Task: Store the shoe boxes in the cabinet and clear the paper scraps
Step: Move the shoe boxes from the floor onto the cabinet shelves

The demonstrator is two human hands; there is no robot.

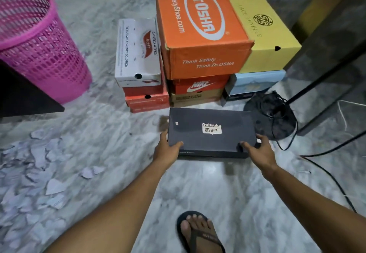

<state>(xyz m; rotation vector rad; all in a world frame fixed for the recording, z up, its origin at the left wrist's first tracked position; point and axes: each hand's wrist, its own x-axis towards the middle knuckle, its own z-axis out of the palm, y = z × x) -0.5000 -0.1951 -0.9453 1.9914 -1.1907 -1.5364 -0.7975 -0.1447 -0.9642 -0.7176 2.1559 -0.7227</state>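
The black shoe box [212,132] reads "Onitsuka Tiger" on its lid. The orange box [200,25] shows "Dr.OSHA", "SafetyShoe.com" and "Think Safety... Think Dr.OSHA". The white box [137,52] carries "SKECHERS", "Arch Fit" and "THE ULTIMATE COMFORT SOLUTION". The red box [198,86] says "NIKE". The yellow box's [265,35] lettering is not fully legible.

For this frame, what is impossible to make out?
Head view, the only one:
- The cabinet: not identifiable in frame.
- Contents of the black box: lid closed.
- Brown box label: blurred and too small to read.
- Bottoms of both stacks' lower boxes: hidden behind the black box.
- Left hand and right hand fingers: wrapped around the box's sides, mostly hidden.
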